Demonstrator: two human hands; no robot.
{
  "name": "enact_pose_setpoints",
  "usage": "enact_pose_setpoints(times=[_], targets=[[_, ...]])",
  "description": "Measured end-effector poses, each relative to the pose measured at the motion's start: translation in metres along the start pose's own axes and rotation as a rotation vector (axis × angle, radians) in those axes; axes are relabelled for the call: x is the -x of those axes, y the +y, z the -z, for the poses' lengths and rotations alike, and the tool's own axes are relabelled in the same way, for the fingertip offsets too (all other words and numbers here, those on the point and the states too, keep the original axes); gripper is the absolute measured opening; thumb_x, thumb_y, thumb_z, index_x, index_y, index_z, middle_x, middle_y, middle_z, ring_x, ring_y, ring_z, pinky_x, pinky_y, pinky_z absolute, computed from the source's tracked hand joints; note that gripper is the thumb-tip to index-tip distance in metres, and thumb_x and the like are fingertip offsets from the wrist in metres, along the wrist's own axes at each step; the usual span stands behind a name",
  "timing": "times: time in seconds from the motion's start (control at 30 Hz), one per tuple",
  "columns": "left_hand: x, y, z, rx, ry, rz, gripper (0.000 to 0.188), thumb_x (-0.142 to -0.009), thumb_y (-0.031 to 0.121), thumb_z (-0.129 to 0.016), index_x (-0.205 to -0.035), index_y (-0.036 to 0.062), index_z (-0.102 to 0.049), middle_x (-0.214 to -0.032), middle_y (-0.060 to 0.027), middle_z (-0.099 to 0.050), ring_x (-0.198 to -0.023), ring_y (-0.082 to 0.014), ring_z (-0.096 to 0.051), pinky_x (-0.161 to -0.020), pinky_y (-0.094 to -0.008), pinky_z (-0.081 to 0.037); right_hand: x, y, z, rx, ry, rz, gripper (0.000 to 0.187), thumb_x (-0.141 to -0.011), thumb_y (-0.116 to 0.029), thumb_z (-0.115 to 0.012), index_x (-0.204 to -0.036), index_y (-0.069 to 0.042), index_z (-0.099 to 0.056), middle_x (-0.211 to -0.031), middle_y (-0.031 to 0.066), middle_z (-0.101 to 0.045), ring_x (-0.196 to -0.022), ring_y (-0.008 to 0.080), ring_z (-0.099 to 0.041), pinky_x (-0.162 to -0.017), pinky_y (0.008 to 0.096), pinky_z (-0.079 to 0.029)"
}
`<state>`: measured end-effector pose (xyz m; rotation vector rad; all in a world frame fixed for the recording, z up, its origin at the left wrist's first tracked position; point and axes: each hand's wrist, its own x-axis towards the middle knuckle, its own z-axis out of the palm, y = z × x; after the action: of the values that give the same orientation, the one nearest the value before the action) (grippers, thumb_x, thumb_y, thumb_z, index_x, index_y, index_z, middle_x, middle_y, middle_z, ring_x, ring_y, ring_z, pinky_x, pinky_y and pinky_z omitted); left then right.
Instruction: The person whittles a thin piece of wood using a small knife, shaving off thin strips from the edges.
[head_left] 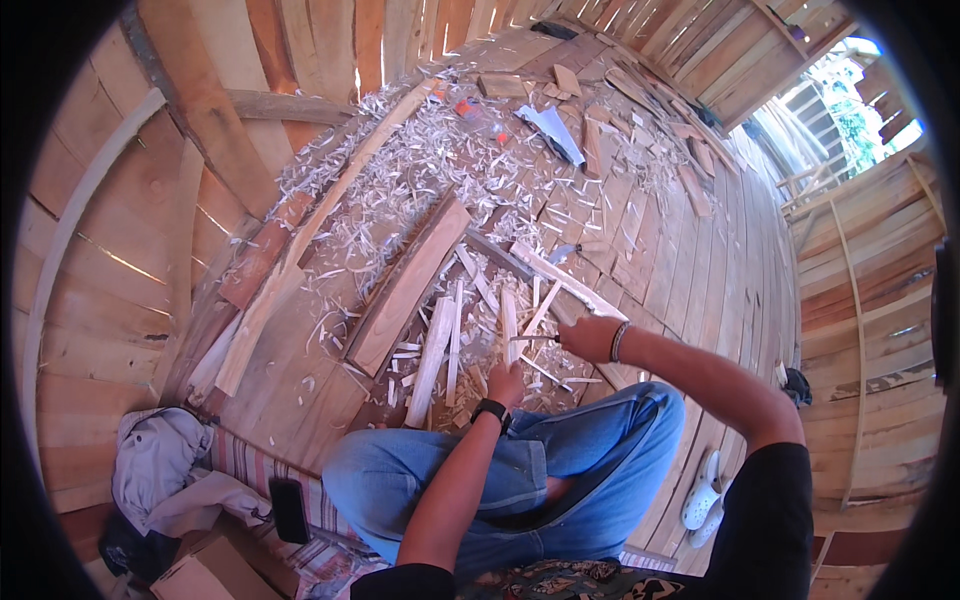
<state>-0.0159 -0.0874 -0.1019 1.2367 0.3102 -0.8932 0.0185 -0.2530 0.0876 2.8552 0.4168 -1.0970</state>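
Observation:
My left hand (505,384) is closed around the lower end of a pale wooden stick (509,312), which points away from me. My right hand (590,338) grips a knife (533,338) by its handle, and the blade lies across the stick just beyond my left fingers. To the left lie a thicker pale split stick (430,350) and a thin strip (455,340). A heavy squared timber (415,280) rests on the floor beyond them. Another knife-like blade (563,252) lies past the sticks.
Curled wood shavings (400,170) cover much of the plank floor (690,270). A long pole (300,245) runs along the left wall. Scrap boards (590,140) lie at the back. A phone (289,510), a grey cloth (160,460) and a cardboard box (215,575) are near-left; pale clogs (702,495) stand near-right.

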Motion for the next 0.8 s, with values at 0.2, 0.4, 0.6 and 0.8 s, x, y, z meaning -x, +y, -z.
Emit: enact_pose_setpoints(times=[0.2,0.4,0.6,0.8], targets=[[-0.002,-0.003,-0.001,-0.158,0.084,-0.039,0.029,-0.093,0.023,-0.053,-0.09,-0.0055,-0.057,-0.066,-0.0173,-0.06,-0.05,-0.0278,-0.059,-0.045,-0.0407,-0.045,-0.014,0.023,0.022,0.068,-0.062,0.096,0.028,-0.093,-0.031,-0.05,-0.1,-0.004,-0.051,-0.077,0.0224,-0.065,-0.077,0.0417,-0.065,-0.068,0.0511,-0.052],[-0.003,-0.012,-0.004,-0.507,0.255,-0.252,0.03,-0.09,0.022,-0.054,-0.094,-0.0071,-0.059,-0.088,-0.0306,-0.062,-0.088,-0.0467,-0.06,-0.078,-0.0525,-0.047,0.005,-0.006,-0.042,-0.234,0.119,-0.018,0.032,-0.095,-0.031,-0.047,-0.092,0.0,-0.053,-0.081,0.0238,-0.065,-0.076,0.0434,-0.064,-0.069,0.0522,-0.05],[0.006,-0.006,-0.011,-0.675,0.346,-0.329,0.026,-0.091,0.021,-0.053,-0.094,-0.004,-0.058,-0.088,-0.0294,-0.063,-0.087,-0.0467,-0.061,-0.075,-0.0539,-0.047,0.005,-0.034,-0.063,-0.8,0.062,-0.242,0.03,-0.095,-0.027,-0.044,-0.085,-0.001,-0.053,-0.067,0.0166,-0.056,-0.057,0.0295,-0.06,-0.047,0.0427,-0.046],[0.012,-0.003,-0.02,-0.65,0.331,-0.307,0.025,-0.09,0.019,-0.053,-0.093,-0.0051,-0.054,-0.082,-0.0299,-0.062,-0.082,-0.0471,-0.061,-0.073,-0.0539,-0.047,0.007,-0.059,-0.045,-2.001,-0.245,-0.683,0.021,-0.095,-0.025,-0.043,-0.083,-0.008,-0.046,-0.058,-0.0022,-0.038,-0.043,0.0073,-0.034,-0.035,0.0231,-0.025]])
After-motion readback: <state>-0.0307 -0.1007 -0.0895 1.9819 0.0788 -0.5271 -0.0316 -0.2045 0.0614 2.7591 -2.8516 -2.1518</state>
